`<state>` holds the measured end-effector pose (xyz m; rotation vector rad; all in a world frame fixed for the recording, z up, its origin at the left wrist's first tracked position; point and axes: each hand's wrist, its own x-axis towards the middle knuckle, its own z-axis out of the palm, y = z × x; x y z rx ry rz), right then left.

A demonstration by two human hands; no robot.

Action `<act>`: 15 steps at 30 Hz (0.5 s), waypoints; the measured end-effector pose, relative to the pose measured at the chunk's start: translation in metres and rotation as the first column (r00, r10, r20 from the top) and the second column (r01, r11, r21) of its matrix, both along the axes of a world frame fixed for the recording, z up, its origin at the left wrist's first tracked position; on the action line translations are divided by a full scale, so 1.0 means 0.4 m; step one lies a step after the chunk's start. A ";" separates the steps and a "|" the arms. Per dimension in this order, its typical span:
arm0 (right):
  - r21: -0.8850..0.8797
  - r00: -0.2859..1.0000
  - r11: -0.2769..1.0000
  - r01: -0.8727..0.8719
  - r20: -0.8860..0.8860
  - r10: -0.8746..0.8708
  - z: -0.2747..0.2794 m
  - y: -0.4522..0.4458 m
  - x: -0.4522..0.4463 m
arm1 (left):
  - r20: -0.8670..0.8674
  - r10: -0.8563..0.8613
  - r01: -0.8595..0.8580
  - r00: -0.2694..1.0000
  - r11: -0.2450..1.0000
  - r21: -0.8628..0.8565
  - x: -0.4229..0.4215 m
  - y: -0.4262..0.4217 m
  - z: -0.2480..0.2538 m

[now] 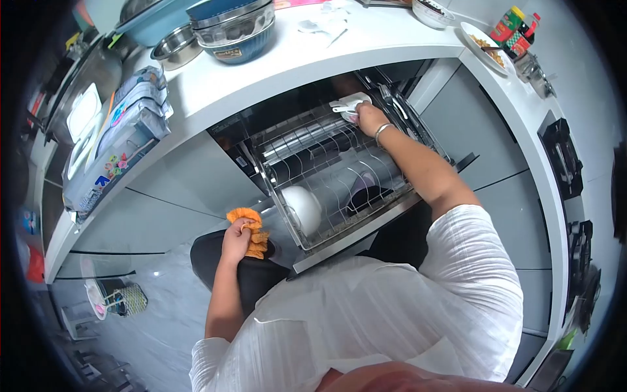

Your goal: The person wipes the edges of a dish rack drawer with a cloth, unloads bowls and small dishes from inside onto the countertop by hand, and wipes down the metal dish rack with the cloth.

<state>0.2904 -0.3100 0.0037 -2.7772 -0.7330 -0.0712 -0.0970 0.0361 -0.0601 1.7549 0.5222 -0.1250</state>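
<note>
An open drawer with a wire rack [326, 189] is pulled out below the counter. My right hand [371, 117], a bangle at its wrist, is closed on white spoons [347, 104] at the rack's back right. Over my left knee, my left hand [236, 242] grips an orange cloth [245, 215]. A white bowl [302, 210] rests in the rack's front left part. Chopsticks or similar long utensils [398, 108] lie along the drawer's right side.
Stacked bowls [235, 49] and a metal bowl [176, 49] stand on the counter [281, 72]. Plastic packages [130, 130] lie at its left edge. A plate of food [488, 51] and bottles [516, 36] are at the back right. A basket [134, 299] is on the floor.
</note>
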 end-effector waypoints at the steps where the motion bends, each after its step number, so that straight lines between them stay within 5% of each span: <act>1: -0.013 1.000 1.000 -0.024 -0.006 0.024 0.015 -0.012 -0.012 | -0.015 -0.008 0.008 1.000 1.000 0.021 0.001 -0.002 0.011; 9: 0.102 0.960 0.960 -0.262 -0.076 0.270 0.166 -0.123 -0.212 | 0.000 -0.028 0.028 1.000 0.998 0.051 -0.003 0.002 -0.008; 15: 0.141 0.914 0.912 -0.386 -0.075 0.399 0.505 -0.191 -0.422 | 0.006 -0.039 0.039 0.999 0.996 0.074 -0.008 0.004 -0.010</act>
